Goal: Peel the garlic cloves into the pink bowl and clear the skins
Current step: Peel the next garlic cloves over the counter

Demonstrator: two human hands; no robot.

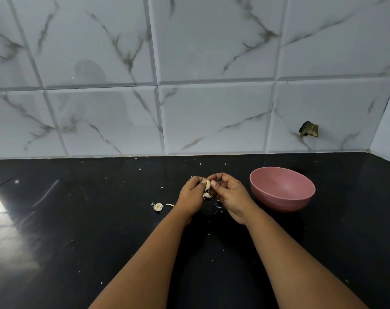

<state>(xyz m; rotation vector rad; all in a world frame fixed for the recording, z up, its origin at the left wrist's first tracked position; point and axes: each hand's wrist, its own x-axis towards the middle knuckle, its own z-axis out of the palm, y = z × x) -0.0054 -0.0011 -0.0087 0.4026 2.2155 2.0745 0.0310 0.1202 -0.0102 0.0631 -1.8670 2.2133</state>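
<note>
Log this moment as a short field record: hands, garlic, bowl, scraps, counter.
left hand: left hand grips the garlic clove
right hand: right hand pinches the same clove, fingers at its skin
pink bowl: pink bowl upright on the counter, right of the hands, apart from them; no cloves visible inside
scraps: garlic root piece and stem sliver lie left of the hands
counter: black counter, flecked with small skin bits

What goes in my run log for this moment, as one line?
step: peeling | left hand and right hand: pinching garlic clove | pink bowl: looks empty | skins: scattered on counter
</note>
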